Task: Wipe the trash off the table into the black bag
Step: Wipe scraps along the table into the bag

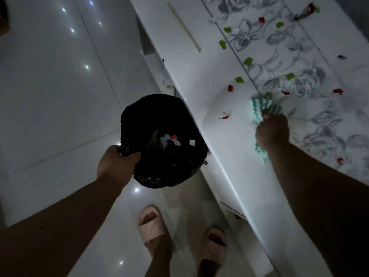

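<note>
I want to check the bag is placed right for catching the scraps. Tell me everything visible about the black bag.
The black bag is thin, glossy, crinkled plastic, its mouth held open and facing up. The left hand pinches its near rim, hanging it over the floor beside the table edge. A few white and red scraps lie inside.

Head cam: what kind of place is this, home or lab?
Most likely a home, dimly lit. Signs: glossy white floor tiles, a white table with a grey floral pattern, and the person's pink slippers. The left hand holds a black bag beside the table.
</note>
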